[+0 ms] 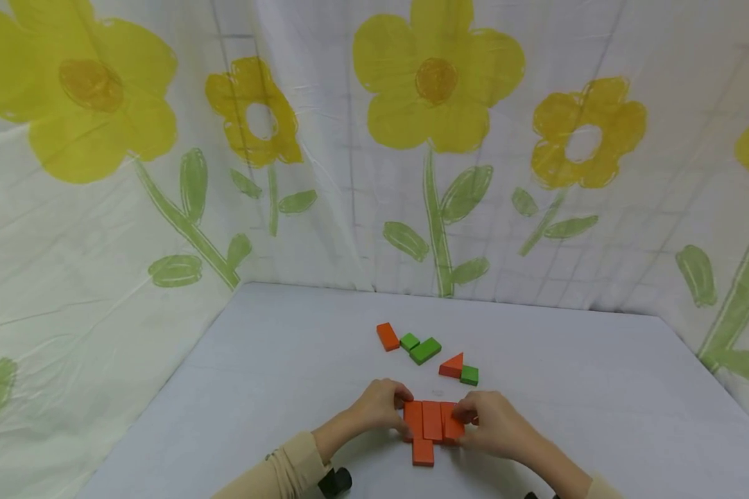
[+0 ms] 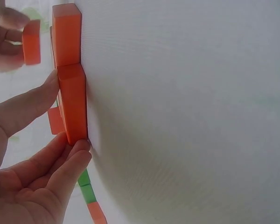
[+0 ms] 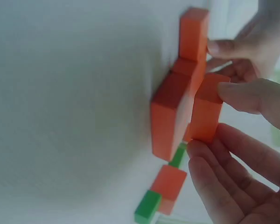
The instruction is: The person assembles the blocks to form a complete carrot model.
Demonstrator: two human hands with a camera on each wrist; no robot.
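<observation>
On the white table (image 1: 274,388) lies a cluster of orange blocks (image 1: 432,421), set side by side, with one more orange block (image 1: 422,452) below them. My left hand (image 1: 402,416) holds the left-most orange block (image 2: 73,100), thumb on one face and fingertips at its end. My right hand (image 1: 465,418) pinches a smaller orange block (image 3: 205,112) between thumb and fingers, right at the cluster's right side. In the left wrist view this small orange block (image 2: 31,42) shows at the upper left. The right wrist view shows it slightly off the stacked blocks (image 3: 170,116).
Loose blocks lie just beyond the hands: an orange bar (image 1: 388,336), a small green block (image 1: 409,341), a green bar (image 1: 425,351), an orange triangle (image 1: 452,365) and a green cube (image 1: 469,375). A flower-printed curtain (image 1: 437,138) rings the table.
</observation>
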